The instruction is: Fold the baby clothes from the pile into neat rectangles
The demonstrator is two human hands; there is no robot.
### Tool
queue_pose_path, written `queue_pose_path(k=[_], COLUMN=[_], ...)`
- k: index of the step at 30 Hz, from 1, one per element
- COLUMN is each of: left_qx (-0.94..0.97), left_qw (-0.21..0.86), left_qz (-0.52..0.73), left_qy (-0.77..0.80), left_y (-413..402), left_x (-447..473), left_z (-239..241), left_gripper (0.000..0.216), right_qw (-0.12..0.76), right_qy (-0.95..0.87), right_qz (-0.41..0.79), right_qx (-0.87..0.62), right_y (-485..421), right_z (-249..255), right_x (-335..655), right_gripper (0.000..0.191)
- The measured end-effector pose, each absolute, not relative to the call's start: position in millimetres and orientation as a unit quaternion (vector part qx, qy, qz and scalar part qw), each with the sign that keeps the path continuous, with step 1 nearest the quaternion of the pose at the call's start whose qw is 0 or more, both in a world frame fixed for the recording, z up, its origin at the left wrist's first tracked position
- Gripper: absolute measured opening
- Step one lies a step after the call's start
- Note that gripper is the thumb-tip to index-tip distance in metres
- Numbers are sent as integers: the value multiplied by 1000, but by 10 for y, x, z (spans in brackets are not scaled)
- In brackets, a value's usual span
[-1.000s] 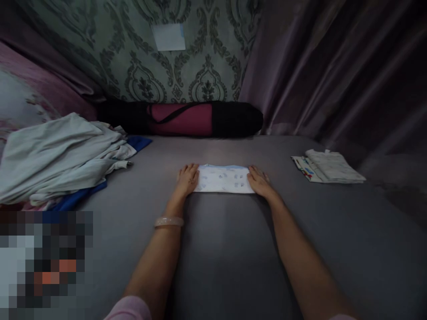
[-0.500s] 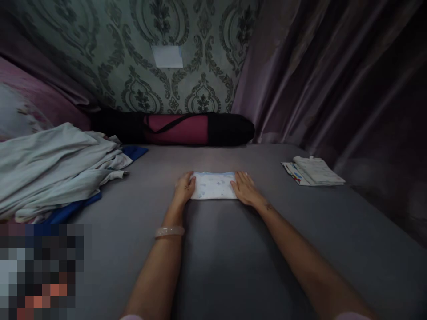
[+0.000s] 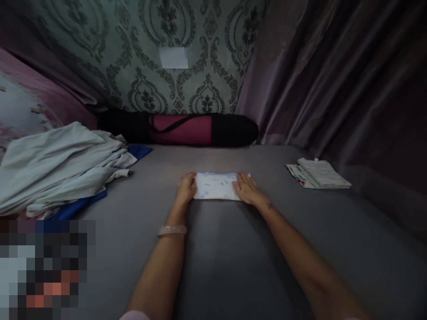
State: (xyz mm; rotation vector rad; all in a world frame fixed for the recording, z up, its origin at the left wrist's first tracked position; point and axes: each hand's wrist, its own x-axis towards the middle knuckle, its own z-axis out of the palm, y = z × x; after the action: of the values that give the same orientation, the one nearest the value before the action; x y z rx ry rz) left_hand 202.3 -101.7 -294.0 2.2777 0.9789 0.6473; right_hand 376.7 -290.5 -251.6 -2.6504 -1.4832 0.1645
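Observation:
A small folded white cloth (image 3: 216, 186), with a pale blue print and a blue far edge, lies flat on the grey bed sheet (image 3: 220, 258). Against its left end rests my left hand (image 3: 187, 187), fingers stretched forward along the side and thumb near the top surface. My right hand (image 3: 247, 189) lies flat over the cloth's right end, its fingers extended and pointing away from me. A translucent bangle (image 3: 172, 230) circles my left wrist. The undersides of both hands are hidden.
A rumpled heap of pale clothes (image 3: 66, 164) lies at left, with blue fabric (image 3: 80, 204) beneath. A folded stack of printed cloth (image 3: 323, 173) sits at right. Along the patterned wall (image 3: 207, 84) rests a long pink-and-black bag (image 3: 196, 129). Purple curtains (image 3: 300, 80) hang at right.
The view has shifted slightly, so the whole scene appears a little farther right. Both hands stay at the ends of the cloth, with only small finger movement.

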Motion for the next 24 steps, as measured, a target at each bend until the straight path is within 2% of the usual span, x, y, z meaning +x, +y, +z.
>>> queue_pose_path(k=[4, 8, 14, 20, 24], left_qx=[841, 833, 801, 783, 769], left_qw=[299, 318, 346, 354, 368], left_qz=[246, 250, 283, 299, 307], left_qy=[378, 377, 398, 414, 423], left_y=[-1025, -1027, -1021, -1022, -991], left_x=[2014, 2000, 1995, 1992, 1987], left_z=[-2900, -2842, -2797, -2788, -2802], left_gripper=[40, 39, 37, 36, 37], right_qw=[88, 78, 58, 90, 77], right_qy=[-516, -526, -522, -561, -565], right_qz=[13, 45, 92, 19, 36], right_qx=[-852, -846, -846, -822, -821], right_y=[-2804, -2764, -2727, -2532, -2464], right_z=[-2466, -2565, -2507, -2463, -2598], right_x=[3530, 3426, 3458, 3169, 3090], right_gripper=[63, 57, 60, 62, 63])
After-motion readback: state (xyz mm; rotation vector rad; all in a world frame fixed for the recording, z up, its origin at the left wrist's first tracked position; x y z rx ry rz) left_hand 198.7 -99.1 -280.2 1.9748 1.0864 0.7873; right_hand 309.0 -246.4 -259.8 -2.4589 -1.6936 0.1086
